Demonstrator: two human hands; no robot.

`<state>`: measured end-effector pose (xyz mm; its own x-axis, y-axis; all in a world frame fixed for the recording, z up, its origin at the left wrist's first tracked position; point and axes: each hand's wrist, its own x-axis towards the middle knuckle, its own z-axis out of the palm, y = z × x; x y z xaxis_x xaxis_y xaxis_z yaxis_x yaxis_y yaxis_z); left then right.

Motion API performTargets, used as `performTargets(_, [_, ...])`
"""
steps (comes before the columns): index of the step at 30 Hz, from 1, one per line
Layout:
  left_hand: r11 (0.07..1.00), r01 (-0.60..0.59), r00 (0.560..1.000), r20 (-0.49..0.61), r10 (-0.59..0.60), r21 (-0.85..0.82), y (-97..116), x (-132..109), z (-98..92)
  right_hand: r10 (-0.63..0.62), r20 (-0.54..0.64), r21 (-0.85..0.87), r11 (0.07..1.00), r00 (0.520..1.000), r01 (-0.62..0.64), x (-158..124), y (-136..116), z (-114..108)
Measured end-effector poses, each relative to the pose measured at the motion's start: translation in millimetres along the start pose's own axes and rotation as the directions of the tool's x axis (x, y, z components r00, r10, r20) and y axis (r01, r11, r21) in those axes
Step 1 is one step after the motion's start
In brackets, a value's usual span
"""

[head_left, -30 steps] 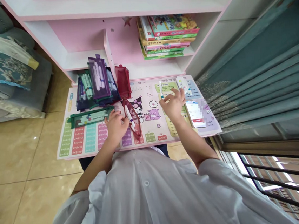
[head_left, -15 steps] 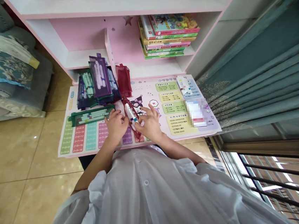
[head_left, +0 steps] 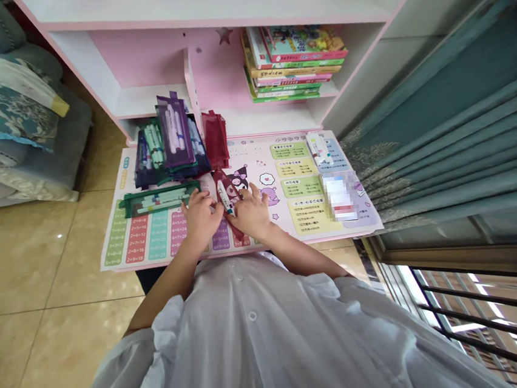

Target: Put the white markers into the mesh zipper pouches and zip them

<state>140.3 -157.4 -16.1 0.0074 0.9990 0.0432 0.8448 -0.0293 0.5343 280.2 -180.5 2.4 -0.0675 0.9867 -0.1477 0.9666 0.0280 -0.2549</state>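
Observation:
A red mesh pouch [head_left: 226, 179] lies on the printed desk mat between my hands, with white markers [head_left: 224, 196] in or on it. My left hand [head_left: 202, 219] touches the pouch's left edge with its thumb; its fingers are bent and a little apart. At the right edge, my right hand [head_left: 252, 214] has its thumb and index finger at the markers' lower end, the other fingers spread. Left of my left hand is a green pouch of markers [head_left: 158, 200]. Behind it are stacked pouches, a purple one [head_left: 173, 129] on top. Another red pouch [head_left: 215, 138] lies beside the stack.
Loose markers [head_left: 320, 148] and a blurred flat rectangular object [head_left: 341, 197] lie on the mat's right side. Books [head_left: 296, 62] are piled on the pink and white shelf [head_left: 213, 12] behind. A teal curtain [head_left: 443, 121] hangs at the right, an armchair [head_left: 70, 139] stands at the left.
The markers between my hands now show less of their length and sit lower in the red pouch. My right hand has shifted slightly left, its fingers less raised. My left hand is nearly unmoved.

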Motion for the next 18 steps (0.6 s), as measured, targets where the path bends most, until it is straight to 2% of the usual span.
performTargets(4, [1.000,-0.001,1.000,0.005,0.001,0.017,0,-1,-0.6,-0.020,-0.033,0.055,0.998,0.999,0.021,4,2,6])
performTargets(7, [0.999,-0.004,1.000,0.009,0.004,0.042,0,-2,0.0,-0.029,-0.152,0.137,0.989,0.988,0.050,3,4,10])
performTargets(10, [0.998,-0.011,1.000,0.028,0.010,0.057,-1,-4,0.7,-0.013,-0.289,0.234,0.969,0.957,0.084,2,11,11])
performTargets(16, [0.992,-0.061,0.996,0.074,0.053,0.114,-5,-1,-6.7,0.048,-0.448,0.399,0.904,0.893,0.152,20,44,9])
performTargets(18, [0.985,-0.093,0.992,0.101,0.078,0.146,-7,2,-11.6,0.079,-0.457,0.436,0.888,0.886,0.145,31,60,11])
